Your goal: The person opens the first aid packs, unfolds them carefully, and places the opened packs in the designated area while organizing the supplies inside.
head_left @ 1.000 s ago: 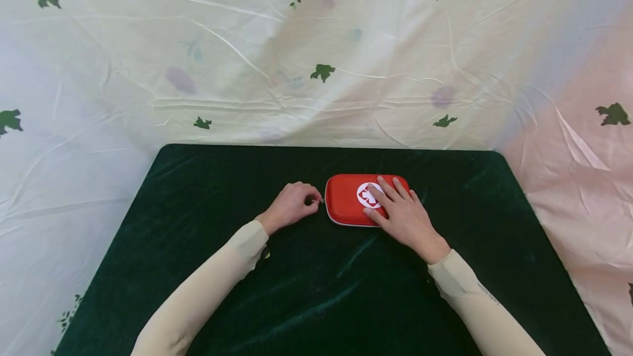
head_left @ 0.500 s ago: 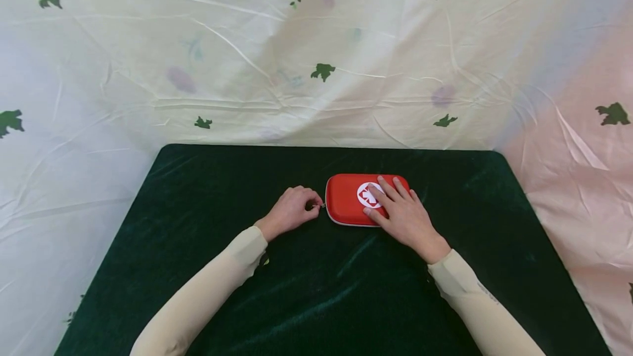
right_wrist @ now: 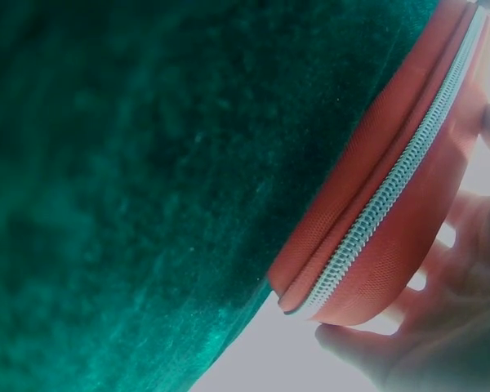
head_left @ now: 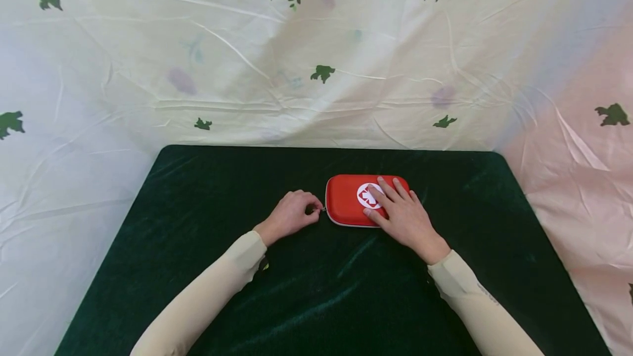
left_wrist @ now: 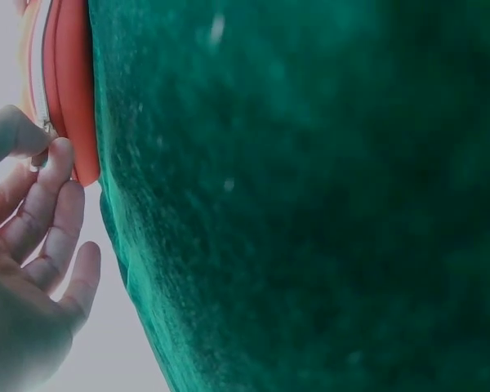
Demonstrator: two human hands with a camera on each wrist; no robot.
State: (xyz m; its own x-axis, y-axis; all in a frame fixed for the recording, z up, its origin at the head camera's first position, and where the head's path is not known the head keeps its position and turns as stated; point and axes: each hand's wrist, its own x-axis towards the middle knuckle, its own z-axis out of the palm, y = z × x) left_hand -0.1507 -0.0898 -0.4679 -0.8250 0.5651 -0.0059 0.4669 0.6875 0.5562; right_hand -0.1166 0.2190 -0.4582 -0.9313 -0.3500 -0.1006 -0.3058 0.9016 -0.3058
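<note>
A red zippered first-aid case (head_left: 342, 198) with a white round emblem (head_left: 365, 196) lies flat on the table. At its left end, the thumb and forefinger of my left hand (head_left: 292, 214) pinch the zipper pull (left_wrist: 39, 160); the other fingers are spread loosely in the left wrist view. My right hand (head_left: 409, 220) rests with spread fingers on the right part of the lid, covering some of the emblem. In the right wrist view the silver zipper teeth (right_wrist: 384, 196) run meshed along the case's side.
Dark green velvet cloth (head_left: 316, 301) covers the table under the case and both forearms. Behind the table's far edge hangs a pale curtain (head_left: 247, 98) with green leaf and bird-like prints, and it continues along both sides.
My left hand has slid a little toward me along the case's left end, taking the zipper pull with it. The right hand and the case stay in place.
</note>
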